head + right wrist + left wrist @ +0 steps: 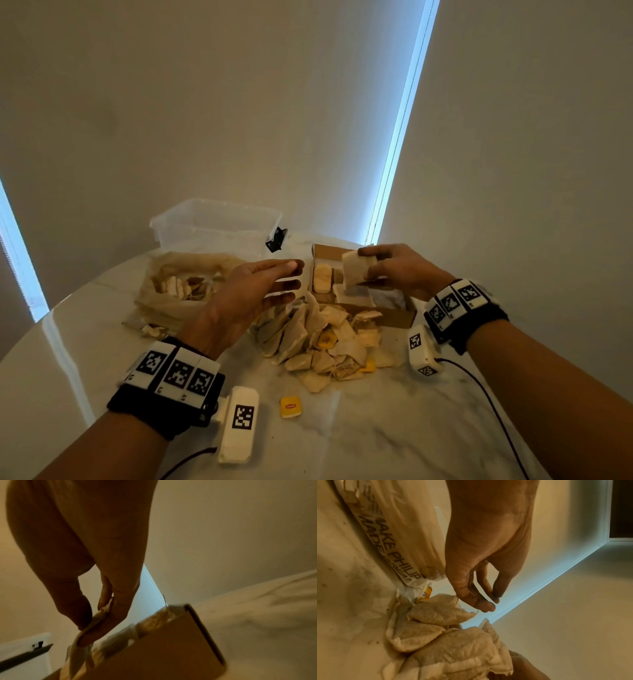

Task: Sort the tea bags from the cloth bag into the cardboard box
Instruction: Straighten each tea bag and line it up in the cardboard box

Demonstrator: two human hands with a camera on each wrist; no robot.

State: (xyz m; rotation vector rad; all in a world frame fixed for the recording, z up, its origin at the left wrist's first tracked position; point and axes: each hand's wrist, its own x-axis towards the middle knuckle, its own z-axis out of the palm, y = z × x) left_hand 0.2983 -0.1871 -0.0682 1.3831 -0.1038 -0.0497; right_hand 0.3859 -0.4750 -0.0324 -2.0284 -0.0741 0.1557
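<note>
The tea bag (356, 270) is pinched in my right hand (397, 270), thumb on one face and fingers (102, 635) on the other, just above the open cardboard box (394, 317). It hangs roughly on edge, its long axis running top to bottom, lower end pointing down into the box and one flat face turned toward my other hand. Below it a few bags already stand packed at the box's left end (322, 282) and others lie flat inside.

My left hand (260, 291) hovers open, fingers straight and holding nothing, between the cloth bag (178, 284) and the box, above the loose heap of tea bags (325, 342) on the counter (445, 411).

What worries me: the paper is soft and crumpled, so if I let go too high it may flop flat across the row instead of standing. If I push it down, a corner could catch on the packed bags and fold or tear. My left hand is close to the heap, and a careless sweep would scatter bags toward the yellow tag (291, 407) lying apart nearer me.
</note>
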